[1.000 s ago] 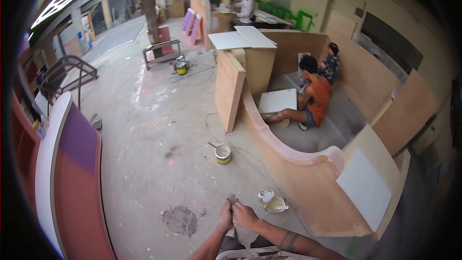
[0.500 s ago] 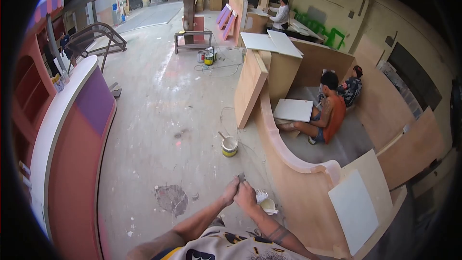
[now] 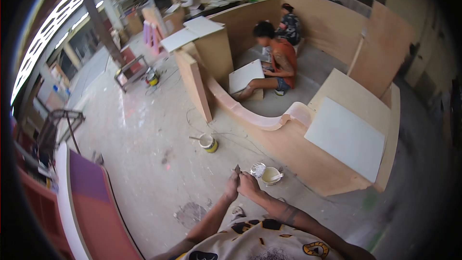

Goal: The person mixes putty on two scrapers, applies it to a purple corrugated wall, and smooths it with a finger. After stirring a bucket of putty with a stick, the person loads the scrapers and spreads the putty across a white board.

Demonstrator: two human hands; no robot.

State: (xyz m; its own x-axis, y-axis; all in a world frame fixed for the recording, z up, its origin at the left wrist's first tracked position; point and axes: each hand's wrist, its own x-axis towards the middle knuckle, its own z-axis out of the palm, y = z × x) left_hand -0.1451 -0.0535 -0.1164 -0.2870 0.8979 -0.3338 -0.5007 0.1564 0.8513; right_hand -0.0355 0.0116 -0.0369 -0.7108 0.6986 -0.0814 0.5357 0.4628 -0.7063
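My left hand [image 3: 232, 186] and my right hand [image 3: 248, 184] are closed and pressed together in front of my body. A small dark grey flat piece [image 3: 237, 168] with a pointed tip pokes up from between them; its kind I cannot tell. Just beyond my right hand, a tub of pale paste [image 3: 270, 175] rests on the floor with a light-coloured tool across its rim. Beside that tub lies a crumpled whitish lid or wrapper [image 3: 258, 169]. Farther off stands a paint can [image 3: 208, 143] with a yellow label and a stick or handle leaning out.
A curved plywood counter [image 3: 269, 137] runs along the right, a white panel [image 3: 345, 137] lying on its top. Inside it, a person in orange [image 3: 284, 60] sits with a white board. Another person [image 3: 288, 25] is behind. A pink and purple counter [image 3: 96, 197] stands left.
My view has swung to the right and tilted, so the plywood counter sits more central. My hands stay together around the grey piece.
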